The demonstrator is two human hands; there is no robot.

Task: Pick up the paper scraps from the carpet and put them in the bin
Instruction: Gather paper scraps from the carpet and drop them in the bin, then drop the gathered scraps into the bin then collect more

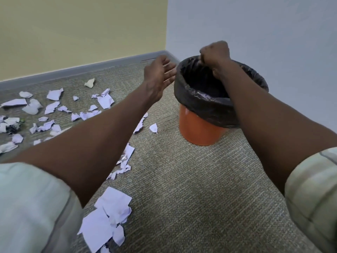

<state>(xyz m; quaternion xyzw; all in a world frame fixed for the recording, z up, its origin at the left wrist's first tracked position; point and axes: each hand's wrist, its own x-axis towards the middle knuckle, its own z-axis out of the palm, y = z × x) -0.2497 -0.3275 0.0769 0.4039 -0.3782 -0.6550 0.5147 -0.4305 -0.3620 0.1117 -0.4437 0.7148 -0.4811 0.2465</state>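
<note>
An orange bin (199,129) lined with a black bag (200,105) stands on the carpet near the room's corner. My right hand (215,53) hovers over the bin's opening with its fingers curled down; no paper shows in it. My left hand (160,73) is open just left of the bin's rim, fingers spread, holding nothing. White paper scraps (54,106) lie scattered across the carpet to the left, and larger torn pieces (109,214) lie near my left sleeve.
A grey-beige carpet (191,189) covers the floor. A yellow wall (82,30) with a grey skirting board (82,69) runs behind, and a pale blue wall (255,24) stands right behind the bin. A dark crumpled bit (12,127) lies among the scraps at far left.
</note>
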